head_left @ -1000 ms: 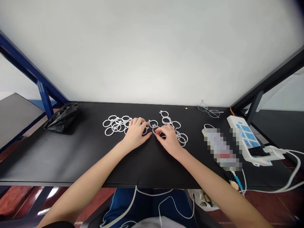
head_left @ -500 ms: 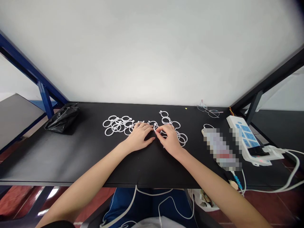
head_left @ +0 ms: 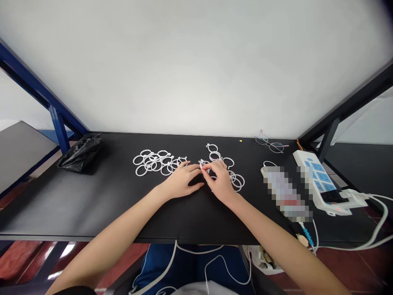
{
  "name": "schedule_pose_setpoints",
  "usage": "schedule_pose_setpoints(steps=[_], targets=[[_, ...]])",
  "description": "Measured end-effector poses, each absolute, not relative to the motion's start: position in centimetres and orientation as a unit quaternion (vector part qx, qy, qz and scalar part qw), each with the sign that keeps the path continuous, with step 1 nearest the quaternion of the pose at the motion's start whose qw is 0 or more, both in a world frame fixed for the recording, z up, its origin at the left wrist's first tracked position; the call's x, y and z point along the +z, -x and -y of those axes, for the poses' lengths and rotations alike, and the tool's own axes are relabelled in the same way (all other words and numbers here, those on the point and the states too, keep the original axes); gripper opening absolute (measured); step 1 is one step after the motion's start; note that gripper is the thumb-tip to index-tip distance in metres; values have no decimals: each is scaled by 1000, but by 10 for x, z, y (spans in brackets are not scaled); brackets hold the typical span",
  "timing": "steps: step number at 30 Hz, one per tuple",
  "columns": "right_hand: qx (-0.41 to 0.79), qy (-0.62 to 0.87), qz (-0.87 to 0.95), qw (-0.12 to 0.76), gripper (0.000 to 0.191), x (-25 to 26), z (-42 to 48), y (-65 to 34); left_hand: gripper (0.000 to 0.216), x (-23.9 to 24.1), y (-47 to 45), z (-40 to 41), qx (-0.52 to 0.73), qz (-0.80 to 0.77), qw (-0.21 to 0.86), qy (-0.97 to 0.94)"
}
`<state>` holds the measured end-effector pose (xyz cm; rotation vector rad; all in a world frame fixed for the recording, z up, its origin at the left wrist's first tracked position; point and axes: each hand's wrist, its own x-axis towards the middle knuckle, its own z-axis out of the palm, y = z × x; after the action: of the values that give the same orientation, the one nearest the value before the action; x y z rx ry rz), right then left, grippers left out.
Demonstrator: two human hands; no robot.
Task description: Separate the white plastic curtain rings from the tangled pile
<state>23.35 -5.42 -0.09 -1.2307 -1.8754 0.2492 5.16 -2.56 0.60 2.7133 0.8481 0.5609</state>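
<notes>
Many white plastic rings lie on the black table (head_left: 101, 205). One heap of rings (head_left: 153, 162) is left of my hands; a smaller group of rings (head_left: 235, 178) is on the right. My left hand (head_left: 182, 182) and my right hand (head_left: 219, 180) meet at the table's middle. Both pinch one white ring (head_left: 204, 164) between their fingertips, just above the tabletop. The other fingers of my left hand are stretched forward along the table; those of my right hand are curled over the rings beneath them.
A crumpled black bag (head_left: 80, 151) sits at the back left. Eyeglasses (head_left: 272, 143) lie at the back right. A white and blue power strip (head_left: 319, 180) with cables and a blurred-out object (head_left: 287, 192) occupy the right side. White cables hang below the table's front edge.
My left hand slid right, off the left heap, toward my right hand. Both hands now pinch one ring between them, raised a little.
</notes>
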Motion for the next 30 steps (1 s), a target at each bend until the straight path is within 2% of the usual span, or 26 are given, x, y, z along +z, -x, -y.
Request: schedule_pose_setpoints(steps=[9, 30], targets=[[113, 491, 750, 429, 11, 0, 55, -234, 23, 4, -51, 24, 204, -304, 82, -927], [104, 464, 754, 453, 14, -1, 54, -233, 20, 9, -53, 26, 250, -328, 65, -909]])
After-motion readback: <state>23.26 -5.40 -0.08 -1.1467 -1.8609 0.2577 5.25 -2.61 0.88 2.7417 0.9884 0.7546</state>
